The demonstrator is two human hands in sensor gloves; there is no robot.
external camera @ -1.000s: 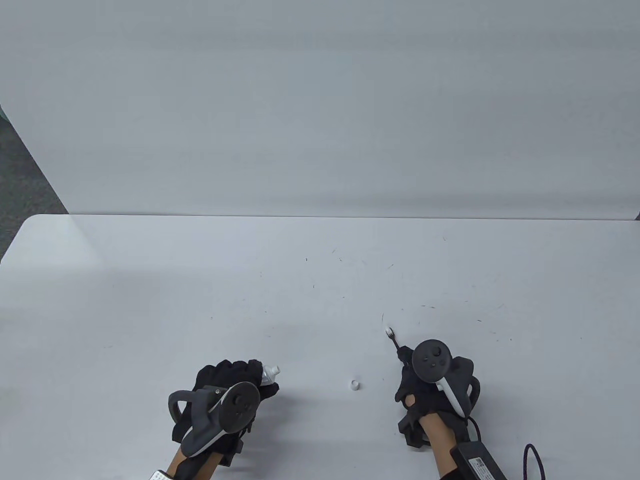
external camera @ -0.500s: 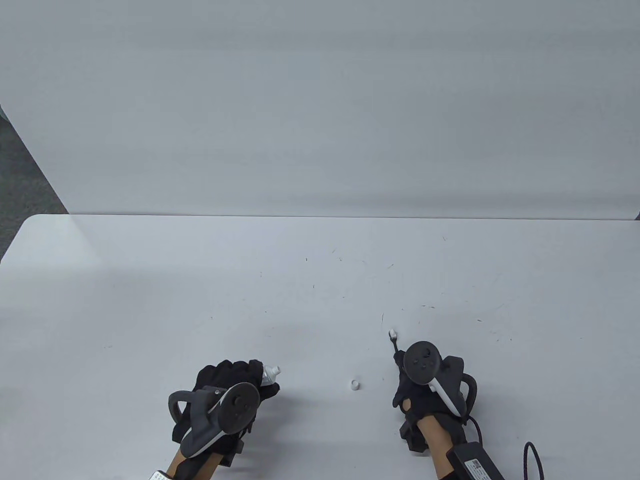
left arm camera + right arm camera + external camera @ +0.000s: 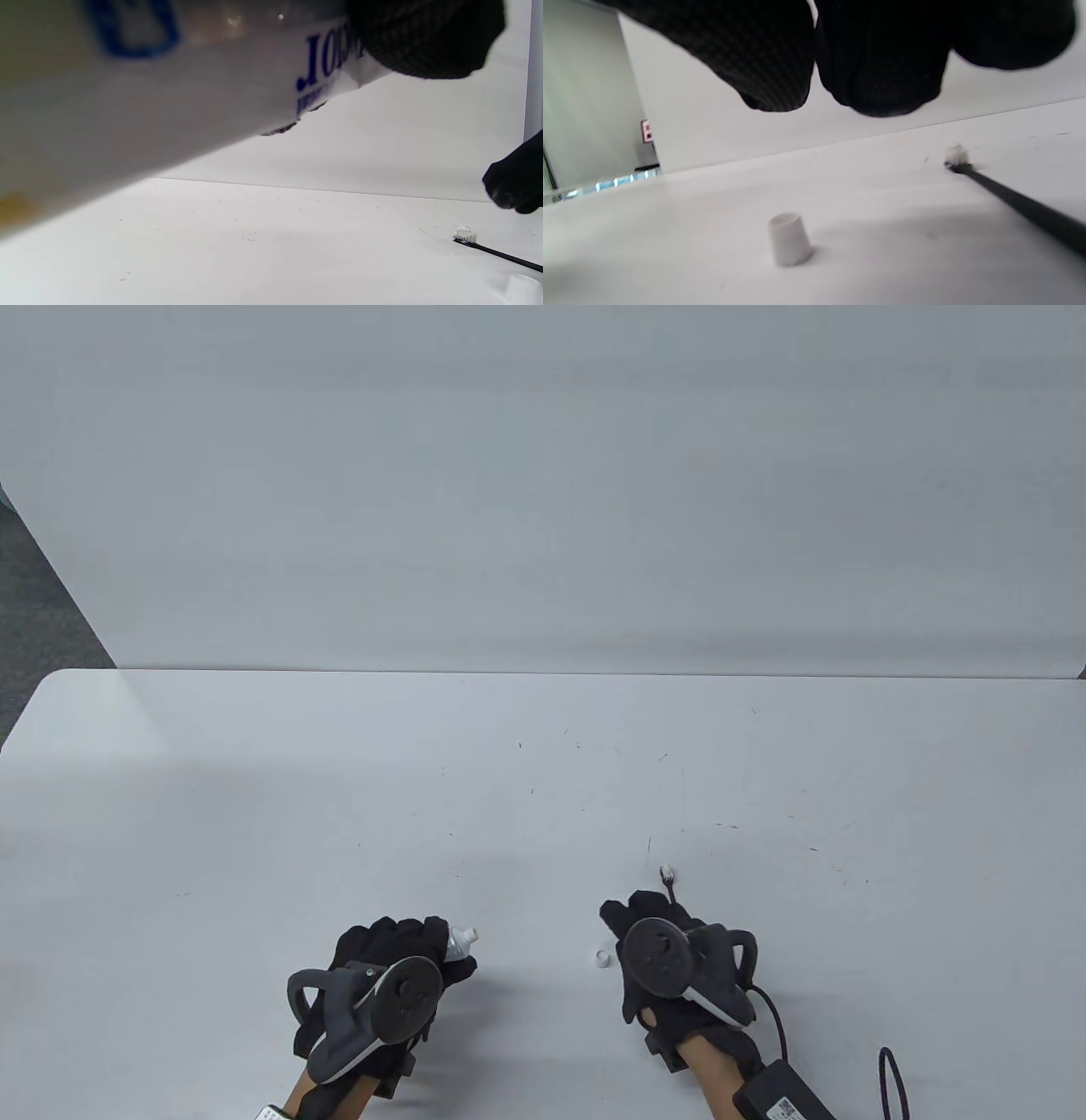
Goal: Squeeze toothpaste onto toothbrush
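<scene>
My left hand (image 3: 399,940) grips a white toothpaste tube (image 3: 462,939) near the table's front, its uncapped nozzle pointing right; the tube (image 3: 169,106) fills the left wrist view. The black toothbrush (image 3: 669,877) with white bristles lies on the table, its handle partly hidden under my right hand (image 3: 626,914). That hand is empty and hovers just right of the small white cap (image 3: 601,958). In the right wrist view the fingertips (image 3: 882,84) hang above the upright cap (image 3: 790,239), with the toothbrush (image 3: 1018,203) lying to the right.
The white table (image 3: 339,814) ends at a white wall panel behind. A black cable and power brick (image 3: 780,1090) trail from my right wrist at the front right edge.
My right hand let go of the toothbrush, which now lies on the table, and moved left toward the cap. My left hand kept still with the tube.
</scene>
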